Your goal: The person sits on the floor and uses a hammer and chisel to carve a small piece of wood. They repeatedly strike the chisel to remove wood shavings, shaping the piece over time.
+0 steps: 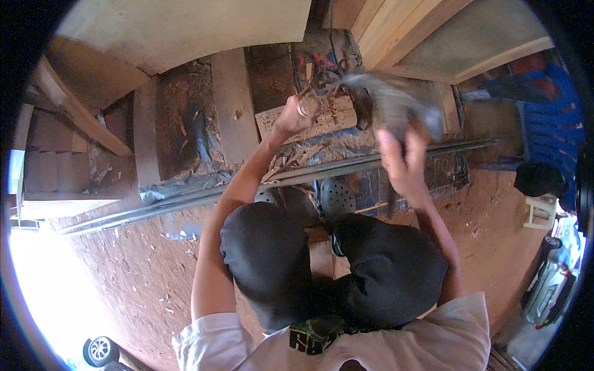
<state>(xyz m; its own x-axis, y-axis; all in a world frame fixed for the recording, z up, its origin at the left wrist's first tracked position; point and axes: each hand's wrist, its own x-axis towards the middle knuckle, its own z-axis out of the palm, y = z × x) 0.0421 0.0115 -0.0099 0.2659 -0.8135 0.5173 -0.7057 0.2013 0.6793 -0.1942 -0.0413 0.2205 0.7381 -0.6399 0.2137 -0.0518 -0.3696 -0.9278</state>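
Observation:
My left hand (293,120) is closed around a short piece of wood (307,106) with a pale round end, held upright against a chipped wooden block (341,115). My right hand (405,162) grips a hatchet-like tool (391,102) raised to the right of the block. Its broad grey head is smeared by motion, so its exact kind is unclear. Wood chips (291,154) lie along the block's near side. My feet in dark perforated clogs (338,195) rest just in front of it, between my bent knees.
Long metal pipes (204,196) run across in front of the block. Wooden boards (235,114) stand at the left, with a large pale panel (185,31) above. Framed timber (408,31) leans at the far right. A blue plastic chair (557,123) and a parked car (550,287) are at right.

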